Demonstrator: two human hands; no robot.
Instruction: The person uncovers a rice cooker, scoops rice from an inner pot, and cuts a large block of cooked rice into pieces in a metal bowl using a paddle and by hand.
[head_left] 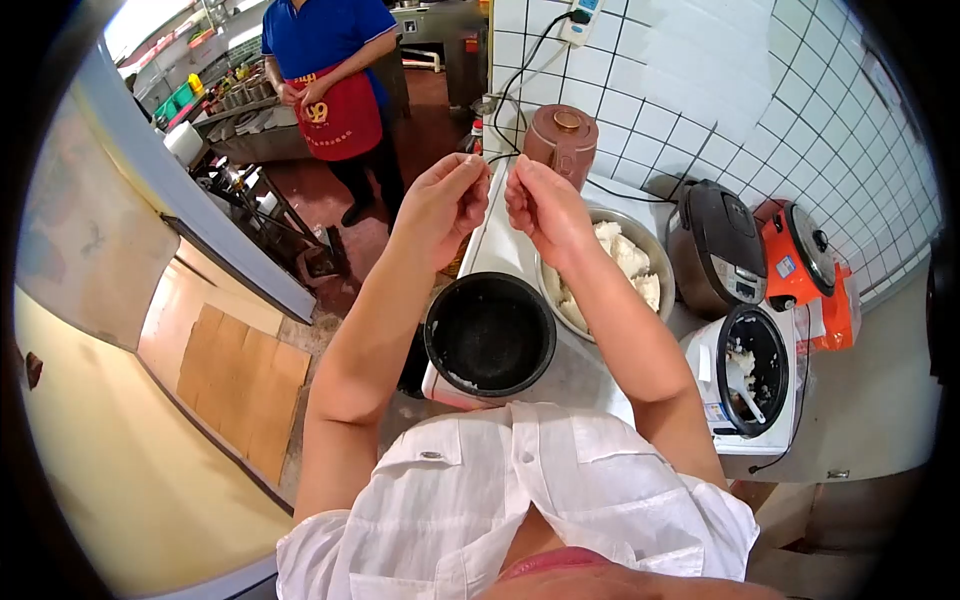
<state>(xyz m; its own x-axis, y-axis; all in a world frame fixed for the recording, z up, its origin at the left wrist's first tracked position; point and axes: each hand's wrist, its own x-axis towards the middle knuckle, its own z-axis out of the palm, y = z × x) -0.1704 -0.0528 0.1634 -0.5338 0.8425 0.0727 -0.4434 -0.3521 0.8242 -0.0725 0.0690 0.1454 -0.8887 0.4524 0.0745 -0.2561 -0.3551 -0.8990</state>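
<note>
My left hand (446, 208) is raised at the middle of the view, its fingers curled in and the thumb against them. Facing it a small gap away, my right hand (546, 206) is closed in the same way. No object shows in either hand. Below them a black inner pot (490, 335) stands at the counter's near edge, with a few white bits on its wall. Partly behind my right forearm is a metal basin (655, 255) holding white chunks that look like cooked rice. A brown lidded jug (562, 140) stands just beyond my right hand.
To the right are a dark rice cooker (717, 245), an orange-red cooker (800, 255) and an open white cooker (707, 370) with rice and a white paddle (745, 392). A person in a red apron (340, 120) stands beyond the doorway. Cardboard (243, 385) lies at left.
</note>
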